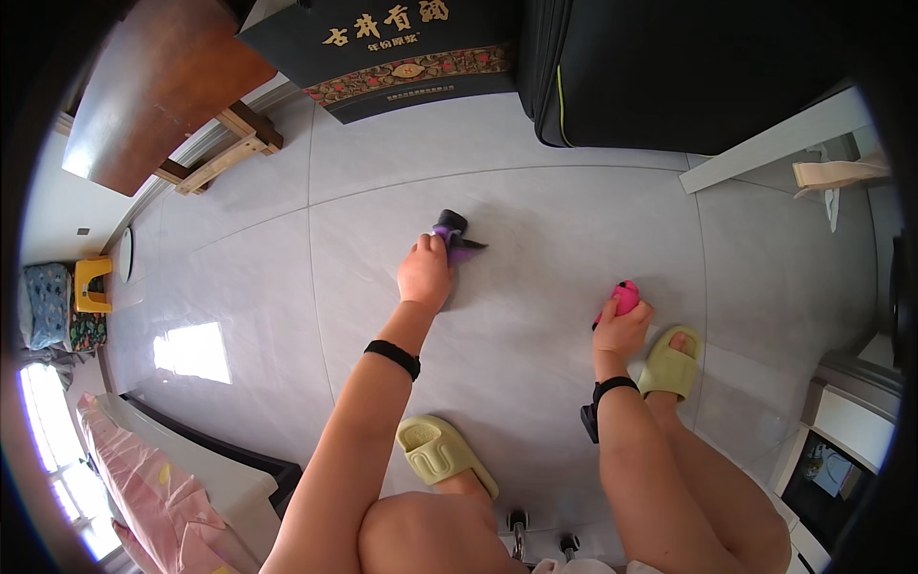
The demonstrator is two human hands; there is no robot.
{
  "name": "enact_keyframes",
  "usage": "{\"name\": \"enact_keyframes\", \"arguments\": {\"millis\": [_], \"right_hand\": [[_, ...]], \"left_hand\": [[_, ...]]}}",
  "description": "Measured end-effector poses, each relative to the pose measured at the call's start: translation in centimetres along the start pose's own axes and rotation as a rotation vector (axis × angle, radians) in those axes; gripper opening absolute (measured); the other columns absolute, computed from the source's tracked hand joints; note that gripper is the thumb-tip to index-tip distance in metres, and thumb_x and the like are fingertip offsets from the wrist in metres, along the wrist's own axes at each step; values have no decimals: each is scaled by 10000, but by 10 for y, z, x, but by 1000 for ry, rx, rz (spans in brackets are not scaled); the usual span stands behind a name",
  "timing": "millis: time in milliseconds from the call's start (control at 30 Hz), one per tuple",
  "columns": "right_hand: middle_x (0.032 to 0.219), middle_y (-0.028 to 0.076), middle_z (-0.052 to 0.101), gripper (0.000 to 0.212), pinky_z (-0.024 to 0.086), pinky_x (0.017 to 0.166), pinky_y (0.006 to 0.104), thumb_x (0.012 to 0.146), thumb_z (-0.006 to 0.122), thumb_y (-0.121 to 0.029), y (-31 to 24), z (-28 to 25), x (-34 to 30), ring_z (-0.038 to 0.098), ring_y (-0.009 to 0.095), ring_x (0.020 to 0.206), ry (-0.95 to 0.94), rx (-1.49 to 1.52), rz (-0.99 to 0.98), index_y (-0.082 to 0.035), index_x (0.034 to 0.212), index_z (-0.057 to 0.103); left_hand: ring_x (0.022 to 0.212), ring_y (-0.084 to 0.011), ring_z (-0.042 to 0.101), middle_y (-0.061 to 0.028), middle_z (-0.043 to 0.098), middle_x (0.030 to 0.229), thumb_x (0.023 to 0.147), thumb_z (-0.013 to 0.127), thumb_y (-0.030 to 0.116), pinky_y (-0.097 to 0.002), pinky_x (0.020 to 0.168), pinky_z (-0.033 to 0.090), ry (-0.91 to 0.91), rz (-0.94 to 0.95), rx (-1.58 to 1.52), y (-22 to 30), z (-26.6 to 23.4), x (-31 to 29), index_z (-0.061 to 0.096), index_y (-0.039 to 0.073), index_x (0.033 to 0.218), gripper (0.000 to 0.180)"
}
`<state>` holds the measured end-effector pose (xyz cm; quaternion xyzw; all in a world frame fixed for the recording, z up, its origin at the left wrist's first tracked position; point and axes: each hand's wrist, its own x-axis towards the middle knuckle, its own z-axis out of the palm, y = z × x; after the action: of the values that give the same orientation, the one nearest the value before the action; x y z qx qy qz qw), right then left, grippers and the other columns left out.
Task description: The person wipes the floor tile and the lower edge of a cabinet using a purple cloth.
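Note:
Near the middle of the floor, my left hand (426, 272) is closed around a small purple-and-black object (449, 228). A round black end and a pointed black piece stick out past the fingers; the palm hides the rest, so I cannot tell its kind. To the right and closer to me, my right hand (622, 330) grips a small bright pink object (626, 298) with black parts on its top and side. Its kind is not clear either. Both wrists wear black bands. The two hands are well apart, each low over the grey tiles.
Green slippers (445, 454) are on my feet, one by each arm. A dark paper bag (411, 57) and a black suitcase (660, 77) stand at the far side. A brown wooden board (163, 91) leans far left, above a yellow stool (93, 285). A white-framed cabinet (846, 421) is right.

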<state>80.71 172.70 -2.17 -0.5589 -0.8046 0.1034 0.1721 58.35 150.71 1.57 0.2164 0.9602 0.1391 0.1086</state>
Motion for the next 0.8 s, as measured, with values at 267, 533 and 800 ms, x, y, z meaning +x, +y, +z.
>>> {"name": "enact_keyframes", "arguments": {"millis": [267, 533, 800], "right_hand": [[1028, 136, 518, 381, 479, 694, 469, 784, 626, -301, 3, 2, 1, 572, 366, 861, 5, 21, -4, -26, 985, 454], [1039, 117, 523, 386, 477, 702, 463, 761, 625, -304, 13, 5, 1, 568, 344, 889, 41, 35, -32, -40, 983, 450], [1017, 121, 520, 370, 470, 701, 470, 759, 617, -287, 10, 6, 0, 564, 352, 867, 49, 11, -41, -48, 974, 435]], "left_hand": [[743, -313, 632, -196, 632, 801, 740, 671, 220, -396, 669, 491, 109, -244, -577, -60, -32, 30, 586, -16, 872, 284], [944, -348, 605, -159, 597, 1030, 758, 656, 254, -436, 766, 508, 229, -422, 35, -103, -59, 71, 578, 32, 986, 328], [918, -365, 609, -186, 625, 1006, 761, 632, 208, -440, 781, 497, 301, -282, -99, -54, -27, 122, 624, 47, 991, 281]]}}
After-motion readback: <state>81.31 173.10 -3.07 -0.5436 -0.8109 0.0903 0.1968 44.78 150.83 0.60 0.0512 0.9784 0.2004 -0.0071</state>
